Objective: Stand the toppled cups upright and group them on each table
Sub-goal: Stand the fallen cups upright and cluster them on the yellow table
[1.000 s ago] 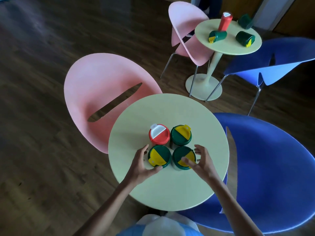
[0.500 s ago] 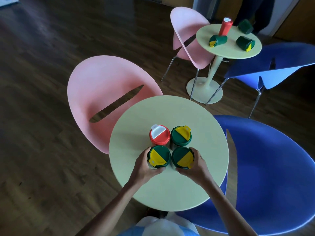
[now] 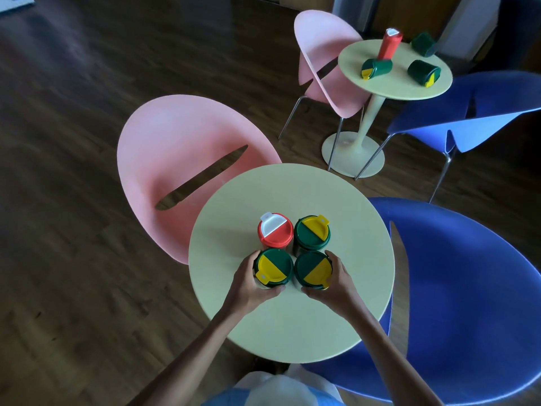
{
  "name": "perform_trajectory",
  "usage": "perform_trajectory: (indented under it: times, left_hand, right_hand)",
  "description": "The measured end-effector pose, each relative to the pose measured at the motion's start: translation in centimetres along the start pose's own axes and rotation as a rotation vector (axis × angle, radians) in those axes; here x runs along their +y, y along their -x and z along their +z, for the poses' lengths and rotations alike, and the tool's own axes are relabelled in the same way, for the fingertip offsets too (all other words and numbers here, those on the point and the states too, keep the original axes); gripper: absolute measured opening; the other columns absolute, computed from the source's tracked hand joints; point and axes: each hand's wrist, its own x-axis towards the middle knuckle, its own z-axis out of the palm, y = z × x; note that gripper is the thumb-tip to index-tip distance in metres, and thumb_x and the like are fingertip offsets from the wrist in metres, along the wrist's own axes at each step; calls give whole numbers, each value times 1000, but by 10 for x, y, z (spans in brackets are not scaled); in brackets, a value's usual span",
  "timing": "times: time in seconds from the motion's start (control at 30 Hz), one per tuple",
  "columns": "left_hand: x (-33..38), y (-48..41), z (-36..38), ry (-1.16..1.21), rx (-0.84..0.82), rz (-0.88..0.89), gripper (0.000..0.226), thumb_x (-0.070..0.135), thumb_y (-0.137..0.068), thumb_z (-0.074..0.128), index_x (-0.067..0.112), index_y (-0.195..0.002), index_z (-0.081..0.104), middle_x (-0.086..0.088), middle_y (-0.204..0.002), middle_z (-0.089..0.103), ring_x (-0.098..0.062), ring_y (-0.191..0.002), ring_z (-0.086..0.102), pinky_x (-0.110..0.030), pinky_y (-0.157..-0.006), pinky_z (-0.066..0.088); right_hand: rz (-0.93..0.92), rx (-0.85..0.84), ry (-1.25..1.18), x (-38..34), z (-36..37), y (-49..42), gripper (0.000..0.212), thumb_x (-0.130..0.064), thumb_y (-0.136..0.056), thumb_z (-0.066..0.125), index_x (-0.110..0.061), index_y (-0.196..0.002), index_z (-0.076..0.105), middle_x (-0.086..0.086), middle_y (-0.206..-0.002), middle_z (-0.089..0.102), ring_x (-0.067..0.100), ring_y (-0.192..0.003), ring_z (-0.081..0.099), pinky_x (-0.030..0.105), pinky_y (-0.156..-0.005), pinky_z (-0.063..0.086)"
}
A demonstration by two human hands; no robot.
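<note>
Near table: four cups are stood upright in a tight square about the middle of the near surface [image 3: 292,326].
Left: the left grip [image 3: 248,284] is wrapped round the near-left green cup [image 3: 273,268].
Right: the right grip [image 3: 336,284] is wrapped round the near-right green cup [image 3: 312,269].
Back pair: the red cup [image 3: 275,230] and the far green cup [image 3: 311,232] are left untouched, just beside the held pair, toward the far edge.
Step in hand: judged as closing up the group. The held cups are best slid flat, not lifted, and pressed low on their bodies so none is tipped.
Release: both grips are best opened outward.
Far table: on the far surface [image 3: 395,90] the tall red cup [image 3: 389,45] is upright. The left toppled cup [image 3: 376,68], right toppled cup [image 3: 424,73] and back toppled cup [image 3: 423,43] are lying apart, not yet righted.
</note>
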Motion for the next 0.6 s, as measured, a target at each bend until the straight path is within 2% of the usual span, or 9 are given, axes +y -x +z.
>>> perform_trajectory:
  times: [0.23, 0.33, 0.5, 0.6]
  left_hand:
    - [-3, 2, -2, -34, -21, 8, 87, 52, -56, 81, 37, -129, 36, 24, -121, 47, 8, -113, 45, -1, -84, 38]
    - [-2, 2, -3, -53, -3, 40, 86, 54, -56, 79, 39, -128, 34, 32, -120, 41, 12, -113, 44, -1, -84, 37]
    - [-2, 2, -3, -68, -3, 54, 87, 57, -57, 77, 33, -131, 39, 30, -120, 42, 9, -113, 45, -3, -84, 39]
    - [-1, 3, -4, -67, -2, 58, 85, 57, -57, 77, 38, -129, 37, 31, -120, 42, 9, -113, 44, -4, -84, 40]
  right_hand:
    - [3, -26, 9, 0, -2, 1, 109, -35, -60, 88, -19, -145, 21, 1, -142, 40, 5, -116, 36, 20, -92, 36]
    - [13, -19, 16, -1, -1, 2, 106, -34, -60, 88, -18, -143, 24, 2, -138, 41, 8, -115, 39, 20, -89, 39]
    - [10, -11, 24, -1, -1, 3, 99, -36, -59, 87, -21, -137, 29, 0, -132, 45, 12, -113, 45, 23, -86, 46]
    - [15, -17, 46, 0, -3, 3, 101, -39, -59, 87, -22, -139, 27, -1, -134, 44, 12, -113, 45, 26, -88, 48]
